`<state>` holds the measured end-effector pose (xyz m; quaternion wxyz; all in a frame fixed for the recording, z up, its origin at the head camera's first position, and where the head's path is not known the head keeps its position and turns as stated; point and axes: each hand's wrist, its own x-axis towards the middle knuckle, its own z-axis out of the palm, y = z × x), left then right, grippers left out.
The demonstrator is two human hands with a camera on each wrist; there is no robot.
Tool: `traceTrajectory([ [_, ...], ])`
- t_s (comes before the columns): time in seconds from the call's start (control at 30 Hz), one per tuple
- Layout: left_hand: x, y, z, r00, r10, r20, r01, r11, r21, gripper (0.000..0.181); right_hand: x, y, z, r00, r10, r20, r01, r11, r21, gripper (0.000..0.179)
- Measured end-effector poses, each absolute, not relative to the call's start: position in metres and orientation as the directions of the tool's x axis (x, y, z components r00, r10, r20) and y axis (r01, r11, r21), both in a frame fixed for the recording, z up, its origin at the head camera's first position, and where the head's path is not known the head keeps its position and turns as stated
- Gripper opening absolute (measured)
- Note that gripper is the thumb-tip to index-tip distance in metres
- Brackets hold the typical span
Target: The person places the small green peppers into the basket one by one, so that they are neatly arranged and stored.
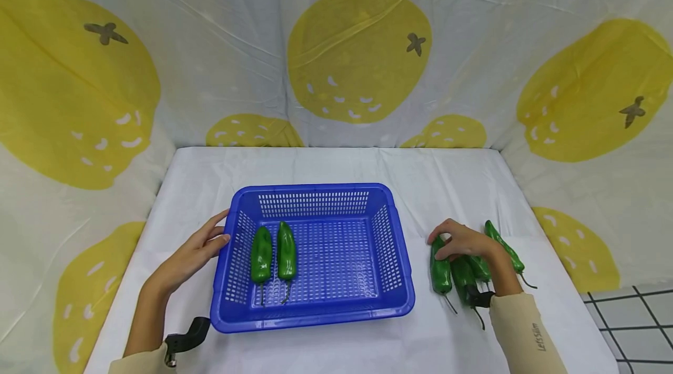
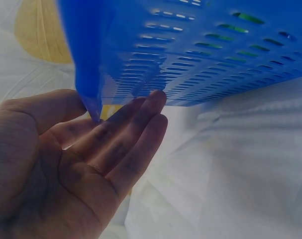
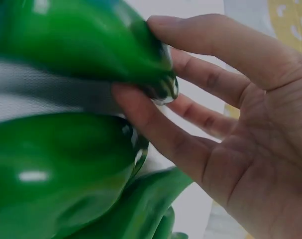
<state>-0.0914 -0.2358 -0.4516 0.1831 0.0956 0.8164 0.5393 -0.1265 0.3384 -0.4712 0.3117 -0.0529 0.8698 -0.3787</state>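
Observation:
My left hand [image 1: 191, 254] rests at the left rim of a blue perforated plastic basket [image 1: 312, 317]; in the left wrist view its fingers [image 2: 141, 144] reach fairly straight beside the basket wall [image 2: 136, 55]. Inside the basket, two green peppers [image 1: 261, 257] lie side by side at the left, stems toward me. Right of the basket, my right hand [image 1: 462, 241] pinches the far, blunt end of a green pepper [image 1: 440, 274] between thumb and fingers. The right wrist view shows the thumb on one side of this pepper [image 3: 91, 42] and a finger on the other.
Several more green peppers [image 1: 462, 277] lie beside and under my right hand. The outermost pepper [image 1: 505, 245] lies slanted farther right. A white cloth [image 1: 336, 166] covers the table, and lemon-print curtains [image 1: 252, 52] enclose its back and sides.

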Motion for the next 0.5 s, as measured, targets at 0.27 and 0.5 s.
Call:
traceTrajectory([
  [0.27, -0.092, -0.236, -0.452, -0.915, 0.349, -0.202, -0.048, 0.404, 0.914, 0.06, -0.128, 0.339, -0.477, -0.779, -0.375, -0.503, 0.162, 0.654, -0.739, 0.031],
  [0.5, -0.092, -0.236, -0.452, -0.914, 0.352, -0.202, -0.049, 0.399, 0.916, 0.059, -0.13, 0.344, -0.484, -0.763, -0.441, -0.473, 0.127, 0.614, -0.779, 0.031],
])
